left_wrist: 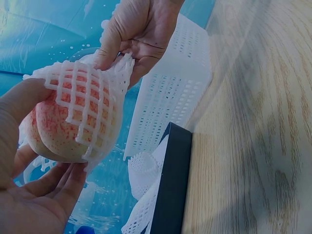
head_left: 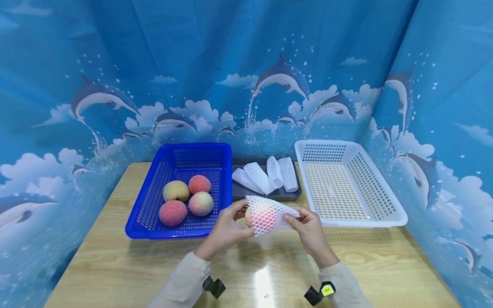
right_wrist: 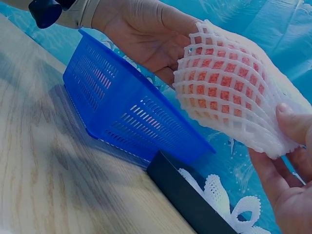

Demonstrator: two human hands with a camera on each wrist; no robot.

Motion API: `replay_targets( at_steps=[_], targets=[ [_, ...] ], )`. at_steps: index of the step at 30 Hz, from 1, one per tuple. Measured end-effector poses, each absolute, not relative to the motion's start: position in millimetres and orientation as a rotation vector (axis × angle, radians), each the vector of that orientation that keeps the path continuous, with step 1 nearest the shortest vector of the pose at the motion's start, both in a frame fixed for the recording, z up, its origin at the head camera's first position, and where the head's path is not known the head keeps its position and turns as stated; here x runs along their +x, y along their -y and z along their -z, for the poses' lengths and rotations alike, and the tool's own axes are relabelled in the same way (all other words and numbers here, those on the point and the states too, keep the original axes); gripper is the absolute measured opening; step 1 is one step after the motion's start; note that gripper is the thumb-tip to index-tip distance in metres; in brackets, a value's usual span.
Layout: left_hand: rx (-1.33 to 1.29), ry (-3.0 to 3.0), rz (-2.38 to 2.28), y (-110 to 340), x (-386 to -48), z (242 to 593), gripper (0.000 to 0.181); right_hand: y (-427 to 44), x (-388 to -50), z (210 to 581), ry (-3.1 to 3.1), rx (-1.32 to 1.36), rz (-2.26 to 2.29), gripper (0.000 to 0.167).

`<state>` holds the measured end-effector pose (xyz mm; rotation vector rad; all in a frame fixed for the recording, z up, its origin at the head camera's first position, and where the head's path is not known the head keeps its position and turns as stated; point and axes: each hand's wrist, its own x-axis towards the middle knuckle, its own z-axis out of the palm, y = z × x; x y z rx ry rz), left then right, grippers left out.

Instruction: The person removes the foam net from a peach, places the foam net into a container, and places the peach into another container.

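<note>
Above the table, in front of the dark tray, a pink and cream peach sits mostly inside a white foam net sleeve. My left hand grips the peach and the sleeve's open edge, its thumb on the near side and fingers beneath, as the left wrist view shows. The bare end of the peach with its crease faces the left palm. My right hand pinches the narrow, gathered end of the sleeve between thumb and fingers. The net is stretched over the peach's right side.
A blue basket at left holds several peaches. Behind the hands, a dark tray holds several white foam sleeves. A white basket stands at right. A dolphin-print curtain rises behind the wooden table.
</note>
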<state>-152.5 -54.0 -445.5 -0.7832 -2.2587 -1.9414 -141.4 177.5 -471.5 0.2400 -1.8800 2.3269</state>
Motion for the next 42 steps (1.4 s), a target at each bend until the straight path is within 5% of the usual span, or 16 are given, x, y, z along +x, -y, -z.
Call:
replay_targets(
  at_steps=[42],
  targets=[
    [-0.678, 2.243, 1.952, 79, -156, 445, 0.067, -178, -141, 475, 1.802, 0.053, -2.264, 0.029]
  ],
)
